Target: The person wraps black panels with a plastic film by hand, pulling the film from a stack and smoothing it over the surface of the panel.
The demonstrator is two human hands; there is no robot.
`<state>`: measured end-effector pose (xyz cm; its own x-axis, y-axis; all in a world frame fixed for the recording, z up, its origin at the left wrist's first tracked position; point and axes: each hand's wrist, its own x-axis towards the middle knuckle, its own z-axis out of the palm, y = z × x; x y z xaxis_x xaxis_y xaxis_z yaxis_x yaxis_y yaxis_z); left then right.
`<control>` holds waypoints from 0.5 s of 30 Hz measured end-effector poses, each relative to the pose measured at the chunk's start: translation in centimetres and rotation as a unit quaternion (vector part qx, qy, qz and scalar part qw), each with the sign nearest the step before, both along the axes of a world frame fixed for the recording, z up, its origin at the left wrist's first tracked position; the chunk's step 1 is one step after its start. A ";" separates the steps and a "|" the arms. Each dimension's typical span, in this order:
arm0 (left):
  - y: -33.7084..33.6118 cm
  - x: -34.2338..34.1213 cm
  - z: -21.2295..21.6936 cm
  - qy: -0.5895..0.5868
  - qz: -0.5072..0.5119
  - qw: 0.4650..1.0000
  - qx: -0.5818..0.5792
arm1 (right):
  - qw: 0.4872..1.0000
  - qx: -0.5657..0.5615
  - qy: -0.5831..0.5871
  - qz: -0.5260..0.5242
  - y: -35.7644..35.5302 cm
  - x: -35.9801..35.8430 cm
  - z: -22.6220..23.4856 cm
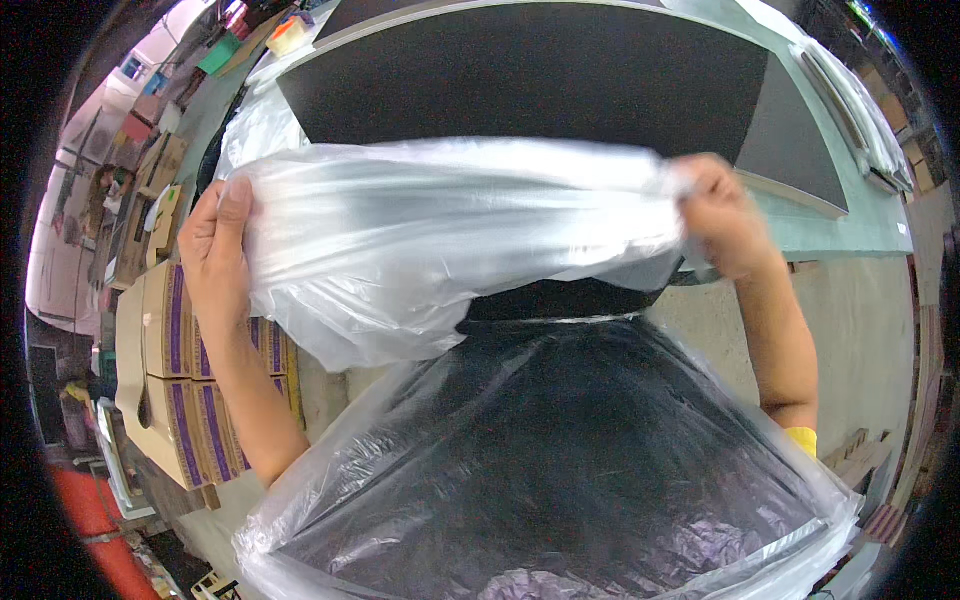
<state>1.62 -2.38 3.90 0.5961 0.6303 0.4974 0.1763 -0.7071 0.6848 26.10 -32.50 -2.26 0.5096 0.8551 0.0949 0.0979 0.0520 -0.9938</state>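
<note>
A clear plastic bag (pixel 460 215) is stretched crosswise between my two hands at chest height, its bunched folds hanging lower on the left. My left hand (pixel 217 250) is closed on the bag's left end, thumb on top. At the other end my right hand (pixel 725 215), smeared by motion, grips the bunched plastic. Below, close to me, a dark flat panel (pixel 570 440) lies under clear crinkled plastic. A bare black strip of it (pixel 560 300) shows beneath the stretched bag. Whether both pieces of plastic are one bag, I cannot tell.
Beyond my hands, large black panels (pixel 520 85) lie on a green table (pixel 870 230). A plastic-wrapped stack (pixel 850 110) sits at the far right. On the left stand stacked cardboard boxes (pixel 185 390) with purple bands. A tape roll (pixel 287 38) lies at the far left.
</note>
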 end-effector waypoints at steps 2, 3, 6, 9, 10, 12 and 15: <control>0.4 1.2 -0.2 -0.028 0.007 0.998 -0.051 | 0.938 0.211 0.233 0.145 0.3 1.6 1.6; 0.2 2.2 -0.1 -0.064 0.016 0.992 -0.107 | 0.887 0.275 0.320 0.188 0.6 2.2 2.1; 2.6 3.1 -2.0 -0.107 -0.011 0.961 -0.253 | 0.836 0.281 0.437 0.176 0.6 0.8 -1.0; 5.5 2.6 -4.3 -0.102 -0.031 0.943 -0.316 | 0.946 0.073 0.262 0.177 0.9 -2.7 -3.0; 5.8 2.5 -4.7 -0.098 -0.032 0.940 -0.326 | 0.969 0.029 0.160 0.188 1.1 -3.4 -3.0; 6.2 2.5 -4.9 -0.084 -0.003 0.949 -0.305 | 0.978 0.017 -0.152 0.142 1.7 -4.4 -2.7; 7.3 1.9 -5.0 -0.054 0.041 0.964 -0.259 | 0.993 -0.085 -0.079 -0.009 2.6 -5.2 -2.8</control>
<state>3.54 4.93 -1.15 0.4957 0.8537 0.1594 0.1262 -0.2525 0.9593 20.92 -29.91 -5.09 0.5151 0.8566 0.0309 0.2533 -0.1176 -0.9602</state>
